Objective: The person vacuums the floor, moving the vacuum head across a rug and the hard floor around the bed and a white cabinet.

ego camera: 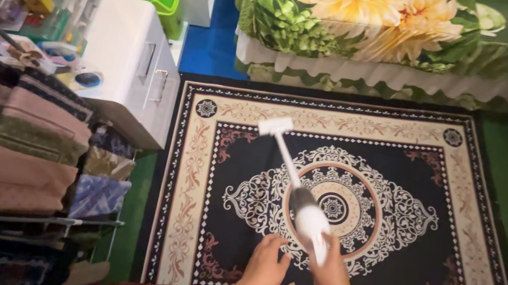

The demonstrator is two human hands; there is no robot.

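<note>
Both hands low in frame: right hand grasps the white stick vacuum at its body; left hand rests released just beside it. Wand angled forward so the head sits flat on the patterned rug, near the bed.

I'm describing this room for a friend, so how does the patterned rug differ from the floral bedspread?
The rug lies flat on the floor, dark with cream ornamental borders and a round medallion; the bedspread drapes over a bed, green with large yellow flowers and a ruffled edge. The white stick vacuum rests on the rug, not the bedspread. Both are boldly patterned.
</note>
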